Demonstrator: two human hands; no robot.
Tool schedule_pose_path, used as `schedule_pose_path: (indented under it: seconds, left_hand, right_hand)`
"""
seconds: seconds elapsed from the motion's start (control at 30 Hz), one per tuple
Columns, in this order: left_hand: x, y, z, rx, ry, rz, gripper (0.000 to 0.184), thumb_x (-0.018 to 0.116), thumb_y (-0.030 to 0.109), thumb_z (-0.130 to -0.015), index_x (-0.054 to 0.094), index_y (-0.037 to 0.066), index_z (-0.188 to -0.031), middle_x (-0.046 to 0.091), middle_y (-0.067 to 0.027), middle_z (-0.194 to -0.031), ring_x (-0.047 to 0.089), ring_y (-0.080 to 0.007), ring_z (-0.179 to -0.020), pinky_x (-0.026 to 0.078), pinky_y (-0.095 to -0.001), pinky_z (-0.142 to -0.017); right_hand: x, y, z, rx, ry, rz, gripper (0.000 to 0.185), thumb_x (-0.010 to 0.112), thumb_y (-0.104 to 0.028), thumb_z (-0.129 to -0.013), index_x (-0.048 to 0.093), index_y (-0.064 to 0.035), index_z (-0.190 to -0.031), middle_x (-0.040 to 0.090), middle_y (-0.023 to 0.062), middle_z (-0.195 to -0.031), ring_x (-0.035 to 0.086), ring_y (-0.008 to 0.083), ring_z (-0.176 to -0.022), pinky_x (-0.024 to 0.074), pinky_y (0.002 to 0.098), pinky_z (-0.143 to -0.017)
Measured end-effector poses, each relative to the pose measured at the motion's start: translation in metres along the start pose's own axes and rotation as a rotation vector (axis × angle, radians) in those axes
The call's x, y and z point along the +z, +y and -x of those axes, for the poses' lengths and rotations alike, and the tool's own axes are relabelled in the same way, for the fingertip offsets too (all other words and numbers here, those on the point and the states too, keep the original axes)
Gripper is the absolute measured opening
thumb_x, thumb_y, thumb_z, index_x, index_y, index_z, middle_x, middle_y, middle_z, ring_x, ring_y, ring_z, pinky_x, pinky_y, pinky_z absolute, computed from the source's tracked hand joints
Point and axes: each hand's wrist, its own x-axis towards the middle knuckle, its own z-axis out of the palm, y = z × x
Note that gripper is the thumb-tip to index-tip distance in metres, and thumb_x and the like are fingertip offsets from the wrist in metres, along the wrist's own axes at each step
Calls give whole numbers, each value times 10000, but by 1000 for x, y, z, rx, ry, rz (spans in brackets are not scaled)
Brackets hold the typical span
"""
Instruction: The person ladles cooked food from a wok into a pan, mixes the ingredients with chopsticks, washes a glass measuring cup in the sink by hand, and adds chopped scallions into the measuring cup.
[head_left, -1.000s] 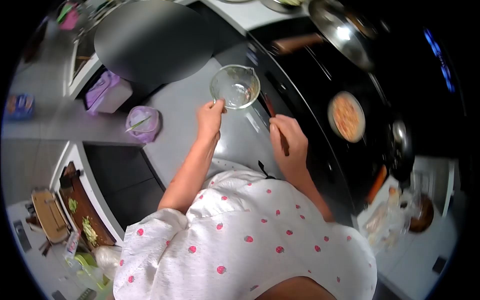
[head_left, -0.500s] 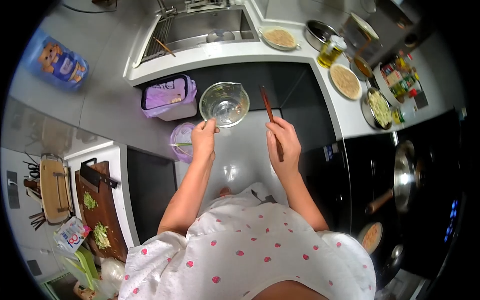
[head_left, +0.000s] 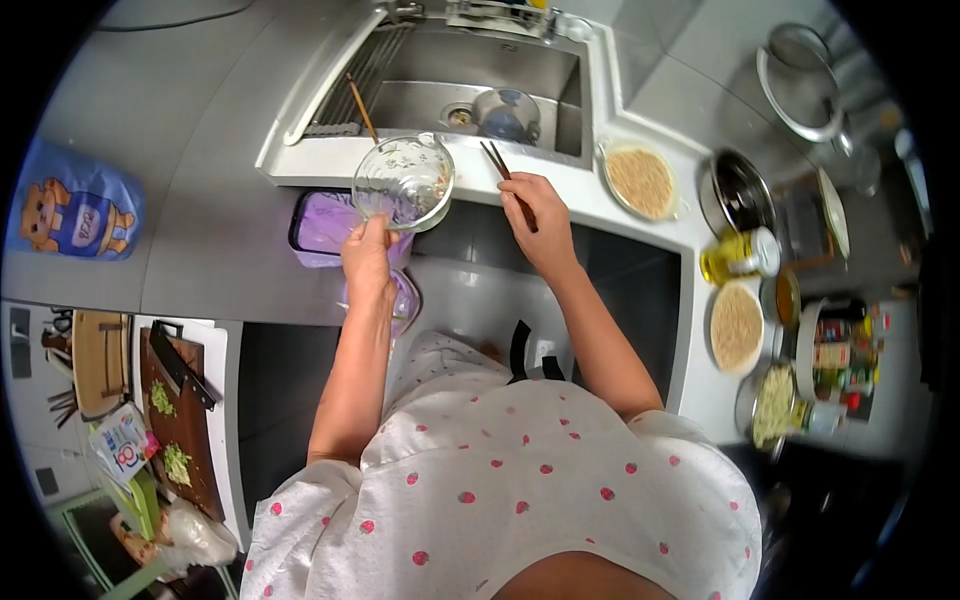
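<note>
My left hand (head_left: 368, 258) grips the rim of a clear glass bowl (head_left: 405, 182) with a pouring spout. Small bits of food cling to the inside of the bowl. It hangs in the air in front of the counter edge, partly over a bin with a purple liner (head_left: 325, 225). My right hand (head_left: 538, 225) is closed around a pair of dark brown chopsticks (head_left: 495, 160), whose tips point up and left toward the sink. The chopsticks are apart from the bowl.
Ahead is a steel sink (head_left: 420, 85) holding a clear glass item (head_left: 505, 115). To the right stand a bowl of pale crumbs (head_left: 640, 183), an oil bottle (head_left: 735, 257) and a plate (head_left: 737, 328). A knife (head_left: 180, 368) lies on a cutting board (head_left: 195, 440) at left.
I have moved closer to the sink, away from the stove. Both hands have risen toward the counter, still holding the bowl and the chopsticks, and the bowl has come nearer the bin.
</note>
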Motion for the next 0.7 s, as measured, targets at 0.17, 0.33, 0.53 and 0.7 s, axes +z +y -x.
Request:
schedule_pose_path:
  seconds: [0.17, 0.33, 0.53, 0.7]
  left_hand:
    - [28, 4, -53, 25, 37, -71, 206, 552, 179, -796, 501, 89, -618, 486, -9, -566, 432, -92, -504, 341, -231, -498]
    - [62, 11, -119, -38, 70, -71, 191, 569, 168, -768, 535, 51, -621, 494, -5, -585, 400, -79, -547, 302, -223, -537]
    - [89, 27, -197, -46, 64, -112, 205, 582, 156, -778, 541, 58, -603, 497, 3, -584, 402, -70, -546, 306, -210, -544]
    - [108, 20, -250, -27, 23, -102, 200, 577, 167, -779, 537, 78, -604, 501, -5, -565, 412, -79, -522, 313, -213, -539]
  right_hand:
    - [45, 56, -70, -22, -101, -26, 114, 578, -106, -790, 602, -31, -872, 562, 153, -940, 581, 279, -715, 467, 332, -648]
    - [102, 102, -131, -140, -129, 73, 198, 597, -55, -715, 579, -52, -912, 549, 157, -963, 548, 327, -873, 451, 372, -745]
    - [149, 144, -196, -58, -200, 191, 290, 473, 4, -747, 538, -26, -1028, 537, 187, -1045, 537, 359, -916, 447, 393, -790]
    - [170, 163, -260, -16, -115, 203, 294, 475, -3, -755, 542, -18, -1041, 549, 188, -1013, 538, 355, -907, 447, 405, -775]
